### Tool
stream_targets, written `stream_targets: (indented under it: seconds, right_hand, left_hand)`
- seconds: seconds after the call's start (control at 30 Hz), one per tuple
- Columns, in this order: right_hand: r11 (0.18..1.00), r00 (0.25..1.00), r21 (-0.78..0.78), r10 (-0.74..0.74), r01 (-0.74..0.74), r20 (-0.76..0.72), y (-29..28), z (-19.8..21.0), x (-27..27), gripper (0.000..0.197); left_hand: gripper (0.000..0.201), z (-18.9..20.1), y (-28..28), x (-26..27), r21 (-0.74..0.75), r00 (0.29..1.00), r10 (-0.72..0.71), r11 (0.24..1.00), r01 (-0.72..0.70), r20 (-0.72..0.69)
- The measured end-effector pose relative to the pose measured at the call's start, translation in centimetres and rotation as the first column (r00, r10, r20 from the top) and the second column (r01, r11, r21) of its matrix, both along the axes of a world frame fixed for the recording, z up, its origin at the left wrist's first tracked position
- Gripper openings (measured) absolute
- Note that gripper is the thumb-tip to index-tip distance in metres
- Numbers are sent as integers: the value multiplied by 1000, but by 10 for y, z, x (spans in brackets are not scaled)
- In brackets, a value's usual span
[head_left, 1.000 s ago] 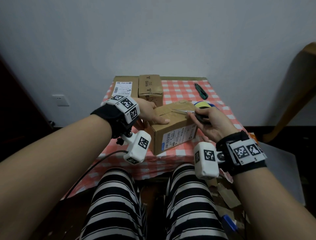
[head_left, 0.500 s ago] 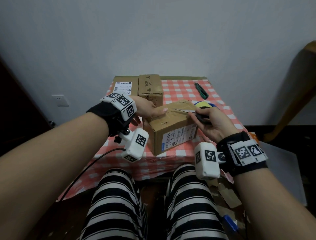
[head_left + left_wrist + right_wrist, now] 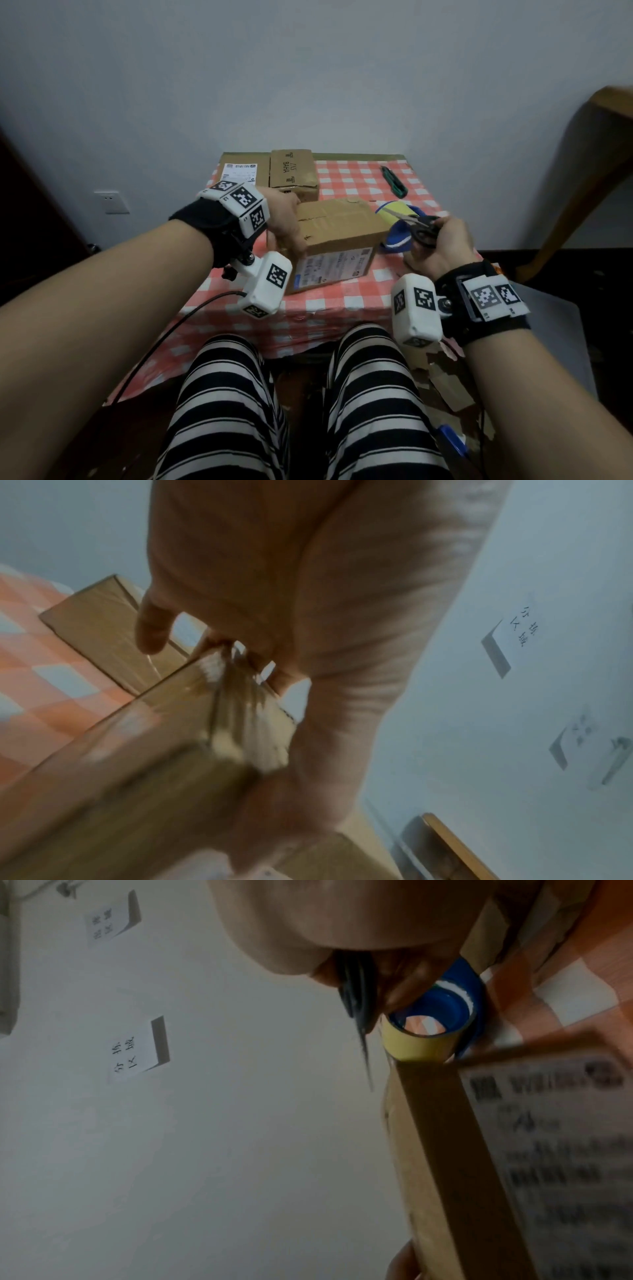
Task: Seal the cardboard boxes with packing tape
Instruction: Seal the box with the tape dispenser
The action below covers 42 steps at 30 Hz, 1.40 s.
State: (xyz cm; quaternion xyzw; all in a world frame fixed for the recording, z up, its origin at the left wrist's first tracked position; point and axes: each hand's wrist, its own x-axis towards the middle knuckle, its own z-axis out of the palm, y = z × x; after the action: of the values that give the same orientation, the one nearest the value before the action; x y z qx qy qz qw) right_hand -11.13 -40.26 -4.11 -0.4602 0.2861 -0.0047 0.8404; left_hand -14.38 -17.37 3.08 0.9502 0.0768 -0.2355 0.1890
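Observation:
A cardboard box (image 3: 337, 236) with a printed label on its near side sits mid-table on the checked cloth. My left hand (image 3: 286, 228) grips its left end, fingers over the top and thumb down the side; the left wrist view shows the same hold on the box (image 3: 137, 737). My right hand (image 3: 433, 245) holds black-handled scissors (image 3: 416, 224), their blades pointing left, beside the box's right end. A tape roll (image 3: 397, 222) in a blue dispenser lies between that hand and the box, and shows again as the tape roll (image 3: 424, 1042) in the right wrist view, next to the scissors (image 3: 358, 1010).
Two more cardboard boxes (image 3: 291, 171) stand at the table's back left. A green utility knife (image 3: 394, 181) lies at the back right. The table (image 3: 342, 308) has a red-and-white checked cloth. Cardboard scraps (image 3: 445, 383) litter the floor at right.
My right hand has drawn the scissors off the box top to the right. My left hand has shifted to the box's left end, and the box has turned squarer to me.

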Motion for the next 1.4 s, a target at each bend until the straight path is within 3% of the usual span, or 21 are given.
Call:
stream_targets:
  seconds: [0.07, 0.17, 0.27, 0.43, 0.57, 0.7, 0.83, 0.93, 1.03, 1.1, 1.2, 1.4]
  right_hand:
    - [999, 999, -27, 44, -44, -26, -2, -4, -3, 25]
    - [978, 978, -19, 207, -208, -32, 2, -9, -15, 28]
    - [949, 944, -37, 307, -313, -118, 14, -22, -17, 24]
    - [956, 942, 13, 290, -292, -171, 23, -29, -7, 28]
    - [935, 949, -176, 288, -307, -125, 18, -15, -2, 47]
    - [917, 969, -316, 224, -244, -100, 8, 1, 7, 31]
    - [898, 975, -384, 178, -215, -130, -6, 2, 20, 45]
    - [872, 945, -362, 302, -328, -128, -4, 4, 24, 38]
    - [883, 940, -323, 310, -341, -143, 4, 8, 27, 33]
    - [876, 932, -317, 335, -362, -137, 10, 10, 31, 26]
    - [903, 938, -256, 319, -344, -133, 17, 13, 34, 49]
    - [948, 958, -185, 226, -258, -176, 23, 11, 32, 58]
  left_hand:
    - [89, 5, 4, 0, 126, 998, -36, 992, 30, 47]
    - [89, 3, 10, -1, 346, 989, -130, 933, 100, 65]
    - [90, -2, 13, 0, 428, 986, -160, 895, 123, 49]
    - [104, 0, 12, 1, 445, 986, -167, 883, 151, -2]
    - [113, 5, 13, 2, 377, 989, -145, 916, 137, -8]
    - [119, 8, 11, 8, 341, 994, -111, 934, 108, -10]
    - [126, 8, 7, 18, 319, 989, -133, 936, 149, -71]
    - [109, 6, 2, 23, 343, 980, -184, 918, 199, -77]
    - [96, 4, -2, 29, 278, 983, -179, 943, 184, -43]
    - [97, 3, -4, 32, 237, 986, -167, 957, 169, -27]
    - [106, 3, -6, 34, 222, 984, -173, 959, 178, -41]
    - [120, 6, -7, 34, 170, 986, -148, 973, 159, -75]
